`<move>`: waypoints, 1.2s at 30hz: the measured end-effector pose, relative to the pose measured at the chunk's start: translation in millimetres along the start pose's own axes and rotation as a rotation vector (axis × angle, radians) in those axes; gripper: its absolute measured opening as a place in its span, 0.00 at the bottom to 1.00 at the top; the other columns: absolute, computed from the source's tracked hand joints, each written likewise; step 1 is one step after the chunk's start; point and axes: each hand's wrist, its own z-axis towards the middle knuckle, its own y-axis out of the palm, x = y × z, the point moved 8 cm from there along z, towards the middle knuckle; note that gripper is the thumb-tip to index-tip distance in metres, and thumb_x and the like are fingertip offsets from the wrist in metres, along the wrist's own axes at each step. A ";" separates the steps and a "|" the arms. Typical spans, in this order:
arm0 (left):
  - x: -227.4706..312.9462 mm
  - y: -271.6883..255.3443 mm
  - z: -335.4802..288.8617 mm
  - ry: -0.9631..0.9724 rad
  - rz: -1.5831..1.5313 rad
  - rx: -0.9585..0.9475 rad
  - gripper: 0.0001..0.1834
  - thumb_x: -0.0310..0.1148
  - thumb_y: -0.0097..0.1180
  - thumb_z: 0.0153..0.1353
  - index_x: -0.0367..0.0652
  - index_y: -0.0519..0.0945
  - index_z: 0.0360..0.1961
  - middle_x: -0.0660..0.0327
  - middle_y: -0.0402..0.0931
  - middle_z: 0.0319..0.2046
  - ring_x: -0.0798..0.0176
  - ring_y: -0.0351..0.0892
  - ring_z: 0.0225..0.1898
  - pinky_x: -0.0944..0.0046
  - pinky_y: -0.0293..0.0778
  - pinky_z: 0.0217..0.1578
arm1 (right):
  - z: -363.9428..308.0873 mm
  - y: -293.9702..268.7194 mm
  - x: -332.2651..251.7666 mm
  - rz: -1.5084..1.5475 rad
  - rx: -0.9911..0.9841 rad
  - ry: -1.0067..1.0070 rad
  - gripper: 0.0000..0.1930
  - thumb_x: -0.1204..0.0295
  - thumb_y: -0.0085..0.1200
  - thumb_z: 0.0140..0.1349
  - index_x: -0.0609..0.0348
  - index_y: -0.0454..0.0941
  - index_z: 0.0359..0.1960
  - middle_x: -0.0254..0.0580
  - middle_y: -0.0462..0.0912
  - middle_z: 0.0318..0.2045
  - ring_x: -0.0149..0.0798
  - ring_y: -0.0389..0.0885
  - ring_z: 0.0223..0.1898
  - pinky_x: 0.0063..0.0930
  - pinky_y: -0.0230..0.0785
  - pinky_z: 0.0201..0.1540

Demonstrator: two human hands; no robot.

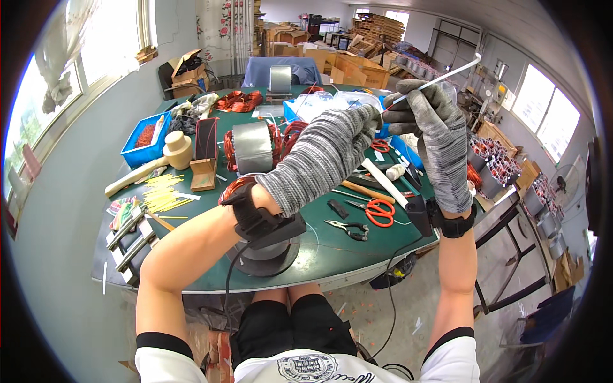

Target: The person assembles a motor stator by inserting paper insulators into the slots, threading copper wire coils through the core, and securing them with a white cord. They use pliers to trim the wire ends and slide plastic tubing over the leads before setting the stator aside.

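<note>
Both of my hands wear grey striped knit gloves and are raised over the far right of the table. My right hand (pixel 437 131) pinches a thin white sleeve tube (pixel 447 75), which slants up to the right and bends at its far end. The fingertips of my left hand (pixel 341 150) are closed close to the tube's lower end. A short bit of thin reddish wire (pixel 386 109) shows between the two hands; the left fingertips seem to hold it, though the glove hides most of the grip. Below stands a metal stator core (pixel 252 147) with copper coils, partly behind my left forearm.
On the green table (pixel 300 255) lie red-handled scissors (pixel 379 212), pliers (pixel 348 230), a mallet (pixel 177 150), yellow strips (pixel 166 193) and a blue bin (pixel 143 142). A dark round stand (pixel 268 255) sits at the near edge. Cables hang from both wrist straps.
</note>
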 end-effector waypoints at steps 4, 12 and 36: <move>2.7 1.7 0.6 0.027 0.055 -0.051 0.14 0.24 0.48 0.58 0.34 0.72 0.46 0.52 0.75 0.34 0.54 0.76 0.36 0.61 0.71 0.40 | 1.0 0.6 -1.8 0.022 0.007 -0.001 0.12 0.68 0.45 0.63 0.65 0.72 0.42 0.46 0.80 0.32 0.36 0.82 0.32 0.20 0.76 0.34; -0.2 3.7 3.6 -0.010 0.125 -0.101 0.15 0.26 0.47 0.60 0.34 0.70 0.48 0.55 0.76 0.31 0.64 0.76 0.28 0.68 0.74 0.31 | 1.9 2.2 -3.1 -0.055 -0.024 -0.001 0.13 0.68 0.44 0.64 0.65 0.72 0.43 0.44 0.79 0.32 0.35 0.81 0.32 0.23 0.76 0.37; -49.7 6.7 -67.0 -0.514 -0.119 -0.480 0.12 0.30 0.41 0.64 0.36 0.71 0.46 0.65 0.71 0.25 0.74 0.69 0.25 0.74 0.67 0.27 | -9.3 39.7 42.4 -0.281 -0.242 0.048 0.08 0.73 0.44 0.61 0.64 0.74 0.35 0.36 0.78 0.25 0.24 0.77 0.24 0.17 0.72 0.29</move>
